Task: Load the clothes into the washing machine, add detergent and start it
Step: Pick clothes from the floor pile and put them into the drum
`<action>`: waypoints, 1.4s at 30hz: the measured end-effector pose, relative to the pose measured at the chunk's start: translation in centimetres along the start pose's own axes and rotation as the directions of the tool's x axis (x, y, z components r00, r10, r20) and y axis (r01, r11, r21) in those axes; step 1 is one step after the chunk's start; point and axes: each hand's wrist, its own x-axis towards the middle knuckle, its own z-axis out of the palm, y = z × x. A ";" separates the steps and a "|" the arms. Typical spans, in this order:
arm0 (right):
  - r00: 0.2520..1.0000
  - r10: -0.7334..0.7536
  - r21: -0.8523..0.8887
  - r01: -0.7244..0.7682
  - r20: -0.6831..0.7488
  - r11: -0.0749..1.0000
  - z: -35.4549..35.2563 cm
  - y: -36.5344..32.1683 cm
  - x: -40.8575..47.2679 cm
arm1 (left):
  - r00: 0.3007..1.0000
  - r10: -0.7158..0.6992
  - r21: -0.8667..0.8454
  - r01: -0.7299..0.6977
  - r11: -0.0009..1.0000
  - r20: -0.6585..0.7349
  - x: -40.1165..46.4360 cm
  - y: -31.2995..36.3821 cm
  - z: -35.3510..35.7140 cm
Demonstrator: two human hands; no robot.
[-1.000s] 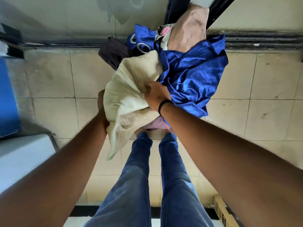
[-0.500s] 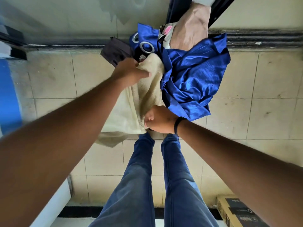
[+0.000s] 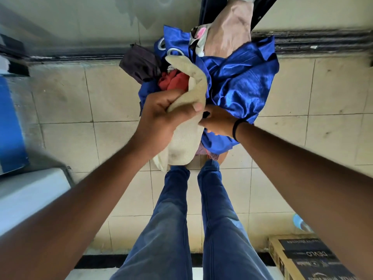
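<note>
A pile of clothes sits on the tiled floor ahead of my feet: a shiny blue cloth, a dark brown garment, a red piece and a pinkish-beige cloth at the back. A cream towel hangs bunched over the front of the pile. My left hand grips the towel's upper fold, thumb over it. My right hand, with a black wristband, pinches the towel's right edge against the blue cloth. The washing machine's white corner shows at lower left.
A blue panel stands at the left edge above the white machine corner. A cardboard box lies at lower right, with a pale blue object beside it. A dark door track runs along the wall. My jeans-clad legs stand below the pile.
My left hand came back from the pile's top and now grips the towel in the middle. The towel is bunched narrower, uncovering the red piece. My right hand shifted slightly right.
</note>
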 end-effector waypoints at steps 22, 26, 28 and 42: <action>0.871 -0.037 0.459 0.294 -0.490 0.839 -2.3 -6.2 -4.8 | 0.585 -0.754 -0.245 0.716 0.653 -0.300 -3.2 -14.4 -5.5; 0.942 0.254 0.490 -0.119 -0.220 0.864 -2.5 -0.2 -2.5 | 0.556 -0.781 -0.489 0.617 0.617 -0.284 -3.0 -13.4 -4.4; 0.974 0.226 0.560 -0.171 -0.029 0.810 -2.5 1.6 -3.4 | 0.572 -0.760 -0.512 0.574 0.639 -0.307 -2.5 -12.6 -3.8; 0.848 0.028 0.716 0.429 -0.529 0.550 -7.9 -9.7 -20.8 | 0.778 -0.332 -0.024 0.379 0.925 -0.534 -6.7 7.4 -8.9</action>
